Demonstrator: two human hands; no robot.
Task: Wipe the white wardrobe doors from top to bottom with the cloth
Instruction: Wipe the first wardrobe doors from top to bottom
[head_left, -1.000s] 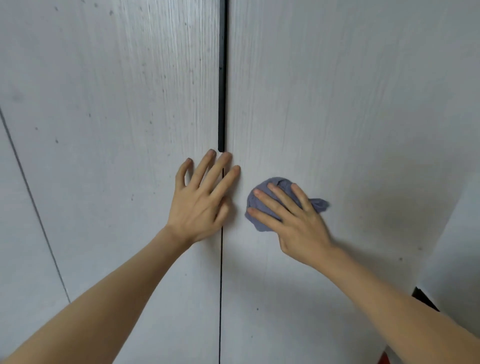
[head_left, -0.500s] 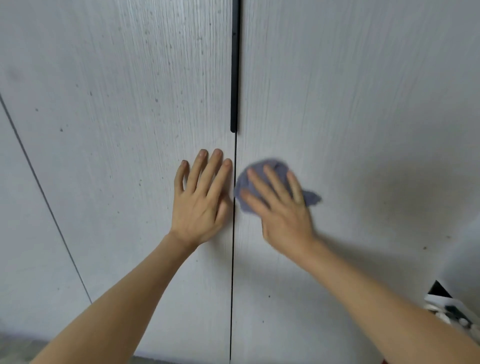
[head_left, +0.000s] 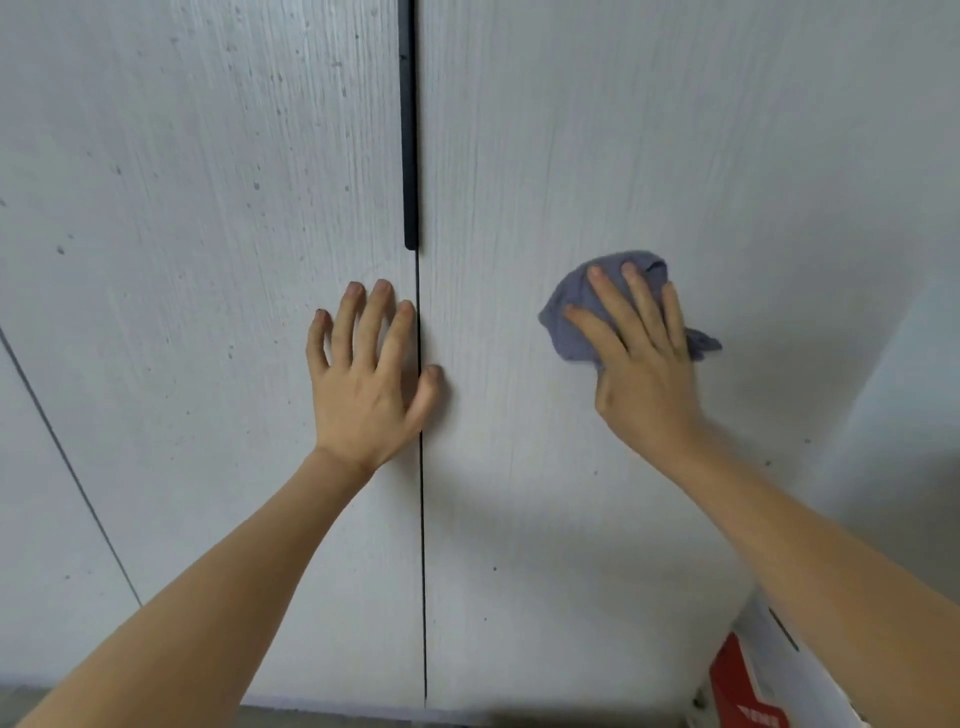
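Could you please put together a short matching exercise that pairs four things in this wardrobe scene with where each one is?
Things:
1. cloth
2. left hand
3. black handle
4. red and white box

Places:
A. by the bottom right corner of the picture
B. flat on the left door, next to the gap between the doors
C. along the gap between the doors, above the hands
D. under the right hand on the right door

Pairs: 1-D, 2-B, 3-C, 4-A

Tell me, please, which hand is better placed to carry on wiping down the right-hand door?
The right hand: it already presses the grey-blue cloth flat on the right door. The left hand only rests by the seam.
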